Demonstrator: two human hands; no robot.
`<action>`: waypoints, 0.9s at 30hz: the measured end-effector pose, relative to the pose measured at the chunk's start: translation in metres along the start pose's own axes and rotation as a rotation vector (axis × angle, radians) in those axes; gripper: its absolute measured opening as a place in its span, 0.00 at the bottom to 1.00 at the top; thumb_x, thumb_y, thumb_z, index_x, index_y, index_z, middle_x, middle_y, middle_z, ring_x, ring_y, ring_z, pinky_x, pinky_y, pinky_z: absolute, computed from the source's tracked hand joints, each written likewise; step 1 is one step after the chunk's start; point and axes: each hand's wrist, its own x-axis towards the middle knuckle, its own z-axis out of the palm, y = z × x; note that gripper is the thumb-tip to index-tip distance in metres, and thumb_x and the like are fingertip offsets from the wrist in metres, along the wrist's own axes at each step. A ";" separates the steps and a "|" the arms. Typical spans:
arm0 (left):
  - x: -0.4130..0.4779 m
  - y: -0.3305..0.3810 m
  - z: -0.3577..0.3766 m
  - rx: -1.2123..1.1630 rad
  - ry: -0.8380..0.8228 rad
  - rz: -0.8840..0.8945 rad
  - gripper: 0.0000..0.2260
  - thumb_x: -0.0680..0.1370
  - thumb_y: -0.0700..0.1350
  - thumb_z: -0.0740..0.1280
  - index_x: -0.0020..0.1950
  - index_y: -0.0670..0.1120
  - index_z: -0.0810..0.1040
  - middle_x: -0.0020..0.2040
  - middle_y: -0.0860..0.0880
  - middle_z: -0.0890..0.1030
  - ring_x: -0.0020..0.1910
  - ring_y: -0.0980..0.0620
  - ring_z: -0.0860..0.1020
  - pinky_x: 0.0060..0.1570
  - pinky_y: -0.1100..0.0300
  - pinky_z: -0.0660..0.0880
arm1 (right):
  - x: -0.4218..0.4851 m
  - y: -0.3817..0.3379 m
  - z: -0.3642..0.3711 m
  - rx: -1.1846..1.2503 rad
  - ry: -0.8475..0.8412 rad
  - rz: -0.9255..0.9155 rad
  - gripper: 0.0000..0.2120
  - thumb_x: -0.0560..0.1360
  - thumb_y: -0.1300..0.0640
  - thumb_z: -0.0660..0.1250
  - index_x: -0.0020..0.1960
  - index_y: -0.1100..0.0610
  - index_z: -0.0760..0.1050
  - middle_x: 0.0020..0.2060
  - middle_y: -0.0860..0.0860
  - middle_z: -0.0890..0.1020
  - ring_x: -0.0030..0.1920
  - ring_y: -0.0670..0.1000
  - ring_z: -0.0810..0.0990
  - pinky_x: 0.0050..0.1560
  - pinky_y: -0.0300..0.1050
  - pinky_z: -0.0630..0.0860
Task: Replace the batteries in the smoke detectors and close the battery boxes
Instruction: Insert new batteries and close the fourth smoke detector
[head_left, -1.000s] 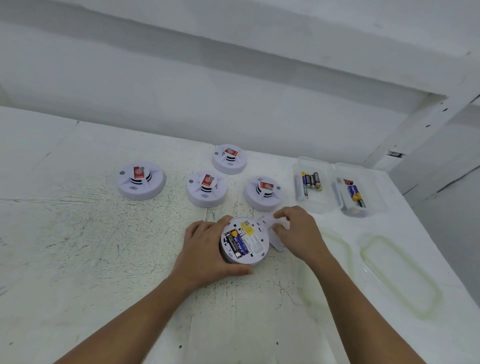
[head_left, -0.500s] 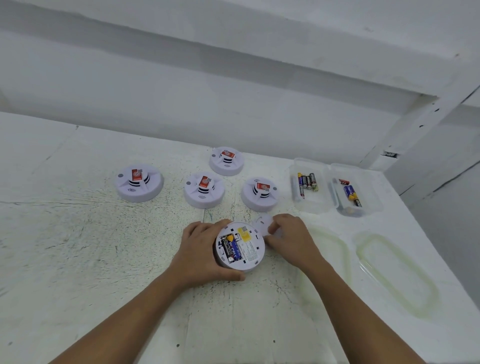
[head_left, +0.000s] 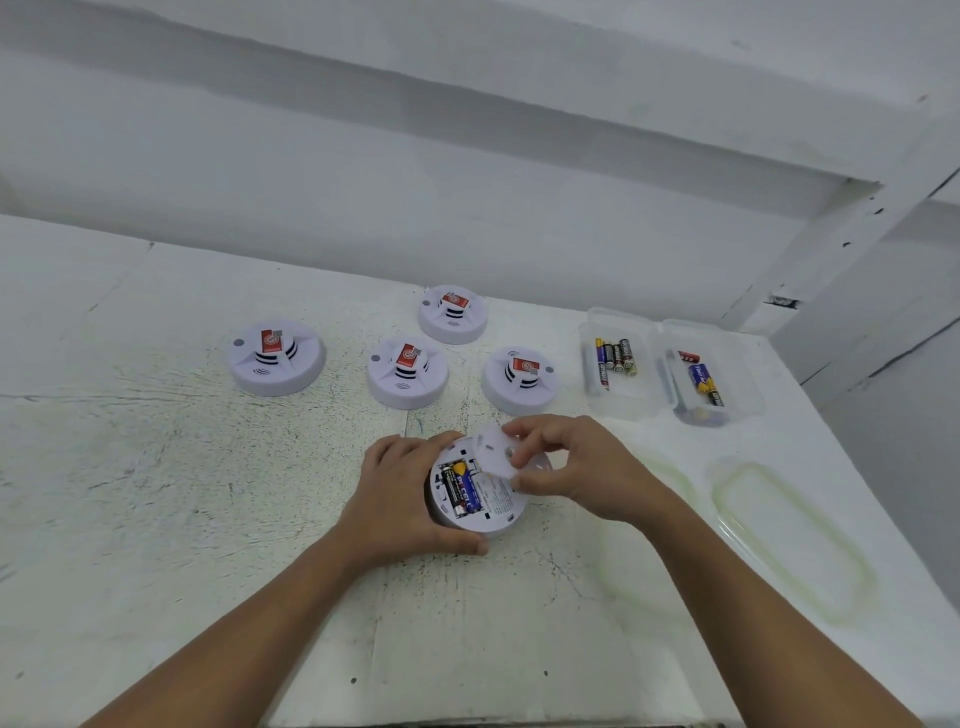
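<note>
detector (head_left: 500, 515) face-down, batteries (head_left: 461, 492) running near-to-far, right hand (head_left: 587, 478) pinching cover (head_left: 493, 449)

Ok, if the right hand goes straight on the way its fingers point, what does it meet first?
Probably the upturned smoke detector: the right hand, pinching the battery cover, points across its open back toward the battery. Past that is the left hand gripping the rim. Gap height is unclear.

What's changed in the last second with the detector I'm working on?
The right hand brought the battery cover left, over the upturned detector. The left hand still grips that detector; the four other detectors and battery boxes stayed put.
</note>
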 end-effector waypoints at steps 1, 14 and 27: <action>0.000 0.000 0.000 -0.003 0.000 0.001 0.54 0.50 0.79 0.63 0.72 0.56 0.62 0.58 0.64 0.66 0.59 0.64 0.60 0.64 0.67 0.44 | 0.000 -0.004 0.001 -0.041 -0.018 -0.030 0.07 0.66 0.58 0.77 0.42 0.52 0.82 0.58 0.38 0.78 0.58 0.40 0.75 0.55 0.35 0.71; 0.000 0.001 0.000 -0.013 -0.010 0.004 0.53 0.50 0.77 0.68 0.72 0.59 0.62 0.60 0.69 0.64 0.61 0.64 0.62 0.65 0.67 0.43 | 0.006 -0.018 0.014 -0.463 -0.185 -0.283 0.08 0.70 0.58 0.73 0.49 0.55 0.81 0.64 0.41 0.75 0.62 0.40 0.69 0.52 0.21 0.60; 0.000 -0.001 0.001 -0.029 0.005 -0.001 0.52 0.51 0.75 0.68 0.72 0.57 0.62 0.59 0.67 0.65 0.60 0.65 0.62 0.65 0.68 0.43 | 0.013 -0.016 0.012 -0.481 -0.251 -0.333 0.05 0.70 0.59 0.72 0.46 0.55 0.80 0.65 0.41 0.75 0.64 0.40 0.69 0.57 0.24 0.60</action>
